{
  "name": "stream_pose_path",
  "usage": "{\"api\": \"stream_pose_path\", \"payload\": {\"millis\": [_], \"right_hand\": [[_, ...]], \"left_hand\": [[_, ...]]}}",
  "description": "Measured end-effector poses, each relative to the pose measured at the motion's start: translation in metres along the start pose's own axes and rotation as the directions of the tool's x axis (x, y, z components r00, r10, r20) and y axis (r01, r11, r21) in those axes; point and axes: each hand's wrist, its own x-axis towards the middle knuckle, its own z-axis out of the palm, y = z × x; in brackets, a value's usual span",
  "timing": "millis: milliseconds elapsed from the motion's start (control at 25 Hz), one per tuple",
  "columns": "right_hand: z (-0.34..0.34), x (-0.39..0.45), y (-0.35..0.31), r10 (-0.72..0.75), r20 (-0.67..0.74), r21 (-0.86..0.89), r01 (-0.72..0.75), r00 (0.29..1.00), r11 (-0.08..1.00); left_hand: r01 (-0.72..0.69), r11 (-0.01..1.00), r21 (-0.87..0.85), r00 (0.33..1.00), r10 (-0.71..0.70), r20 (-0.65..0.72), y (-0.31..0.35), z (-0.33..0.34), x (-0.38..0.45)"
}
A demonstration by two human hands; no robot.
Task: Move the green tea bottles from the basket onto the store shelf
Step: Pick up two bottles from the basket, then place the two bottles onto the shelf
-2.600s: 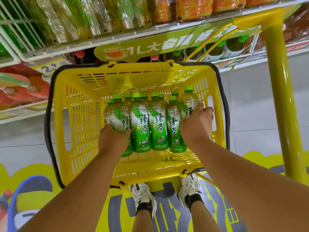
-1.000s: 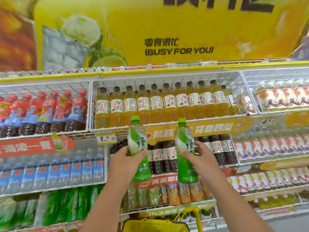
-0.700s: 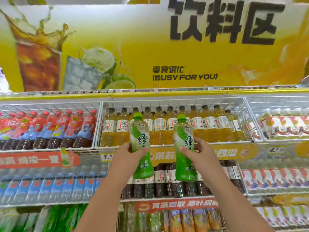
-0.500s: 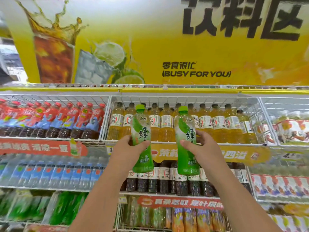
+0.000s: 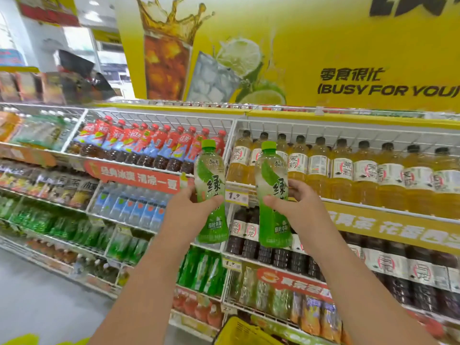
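Gripping one green tea bottle apiece, both hands are raised in front of the store shelf point(image 5: 323, 200). The left hand point(image 5: 185, 217) wraps the left green tea bottle point(image 5: 211, 192) at mid-label: its thumb lies across the front of the label, and the other fingers curl round the far side (mostly hidden behind the bottle). The right hand point(image 5: 302, 207) holds the right green tea bottle point(image 5: 272, 195) the same way, thumb pressed on the near face and fingers point(image 5: 295, 188) curled round its right side. Both bottles stand nearly upright, green caps above the fingers and green bases below them, close beside each other but not touching. Just beyond the left fingertips runs a row of red-capped bottles point(image 5: 154, 145); beyond the right fingers stands a row of amber bottles point(image 5: 348, 168) with dark caps. Below both thumbs, a lower tier carries dark bottles point(image 5: 273, 255) with white labels. Well under the right forearm, a corner of the yellow basket point(image 5: 239, 332) shows at the bottom edge. A price tag point(image 5: 236, 196) hangs on the shelf rail between the two thumbs.
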Motion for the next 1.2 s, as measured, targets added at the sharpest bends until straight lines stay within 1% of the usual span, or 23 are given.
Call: {"api": "stream_pose_path", "payload": {"millis": [120, 280, 360, 520, 720, 840, 960, 1080, 1200], "right_hand": [[0.062, -0.001, 0.002, 0.007, 0.096, 0.004, -0.007, 0.995, 1.000], [0.168, -0.007, 0.004, -0.009, 0.167, -0.020, 0.012, 0.986, 1.000], [0.228, -0.010, 0.007, -0.012, 0.182, -0.024, 0.016, 0.983, 1.000], [0.348, -0.012, 0.008, -0.002, 0.184, 0.009, 0.000, 0.983, 1.000], [0.471, -0.014, 0.003, 0.025, 0.204, 0.031, -0.032, 0.979, 0.999], [0.528, -0.011, 0.002, 0.033, 0.257, 0.002, -0.034, 0.966, 0.999], [0.582, 0.004, 0.001, 0.026, 0.300, -0.025, -0.019, 0.954, 0.999], [0.638, 0.032, 0.005, 0.029, 0.332, -0.036, -0.018, 0.943, 0.999], [0.695, 0.068, 0.018, 0.020, 0.367, -0.002, -0.020, 0.930, 1.000]], "left_hand": [[0.013, 1.000, -0.020, 0.999, -0.014, -0.046, -0.020, -0.062, 0.002], [0.032, 0.999, -0.004, 0.992, -0.032, -0.118, -0.054, -0.160, 0.012], [0.048, 0.999, 0.016, 0.987, -0.045, -0.157, -0.071, -0.216, 0.022], [0.018, 0.998, 0.065, 0.982, -0.005, -0.189, -0.097, -0.334, 0.047], [0.081, 0.990, 0.114, 0.966, -0.050, -0.255, -0.132, -0.453, 0.067], [0.112, 0.986, 0.125, 0.951, -0.070, -0.300, -0.149, -0.501, 0.084], [0.113, 0.987, 0.118, 0.939, -0.067, -0.337, -0.162, -0.542, 0.109], [0.133, 0.987, 0.090, 0.926, -0.091, -0.367, -0.175, -0.575, 0.143], [0.149, 0.985, 0.091, 0.903, -0.099, -0.418, -0.192, -0.602, 0.184]]}}
